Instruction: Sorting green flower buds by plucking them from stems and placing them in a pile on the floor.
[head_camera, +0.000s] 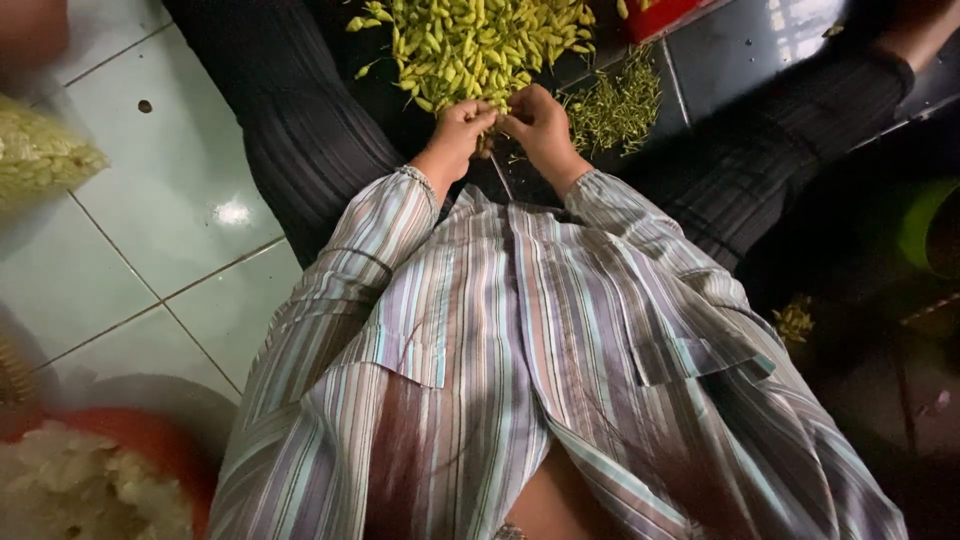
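I see my left hand (462, 125) and right hand (538, 122) meeting at the near edge of a heap of small yellow-green chilli peppers (480, 40) on the dark floor. Both hands' fingers are pinched shut around one pepper between them, though it is mostly hidden. A small pile of thin green stems (618, 105) lies just right of my right hand.

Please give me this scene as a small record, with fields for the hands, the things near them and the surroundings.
left hand: left hand at the near edge of the pile, fingers pinched, item too small to tell
right hand: right hand touching the left, fingers pinched
pile: yellow-green chili peppers
beside pile: small heap of green stems
clothing: striped shirt
floor: pale tiles
lower left: red bowl with white pieces
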